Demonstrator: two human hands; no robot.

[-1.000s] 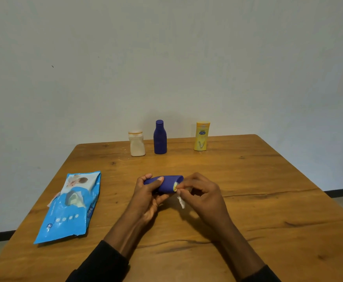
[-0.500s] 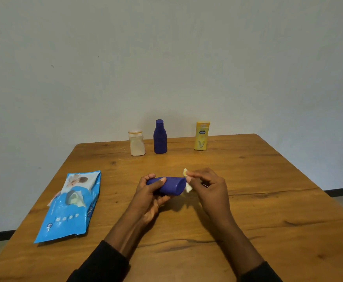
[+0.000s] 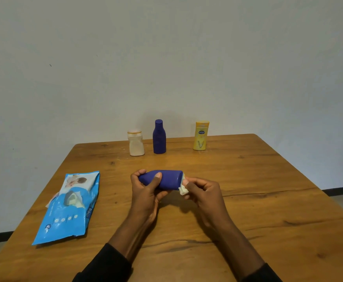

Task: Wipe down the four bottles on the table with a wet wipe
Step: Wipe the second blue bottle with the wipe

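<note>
Four bottles are in view. Three stand upright in a row near the far edge of the wooden bench (image 3: 248, 180): a white bottle (image 3: 136, 143) with a pale orange cap on the left, an upright blue bottle (image 3: 159, 137) just beside it, and a yellow bottle (image 3: 200, 136) well apart to the right.

The fourth, the held blue bottle (image 3: 166, 180), lies on its side over the middle of the bench, narrow end to the left and flat base to the right. Whether it touches the bench cannot be told.

The left hand (image 3: 146, 192) grips the narrow end, with the thumb laid across the near face and the fingers (image 3: 140, 173) curled round the far side. The right hand (image 3: 203, 192) is at the base. Its fingers (image 3: 187, 182) are bunched together, pinching a crumpled white wet wipe (image 3: 182, 190) and holding it against the rim of the base.

A blue pack of wipes (image 3: 68, 208) lies flat on the left part of the bench, well apart from both hands. Dark sleeves (image 3: 105, 265) cover both forearms at the lower edge. A plain pale wall (image 3: 166, 58) stands behind the bench.
</note>
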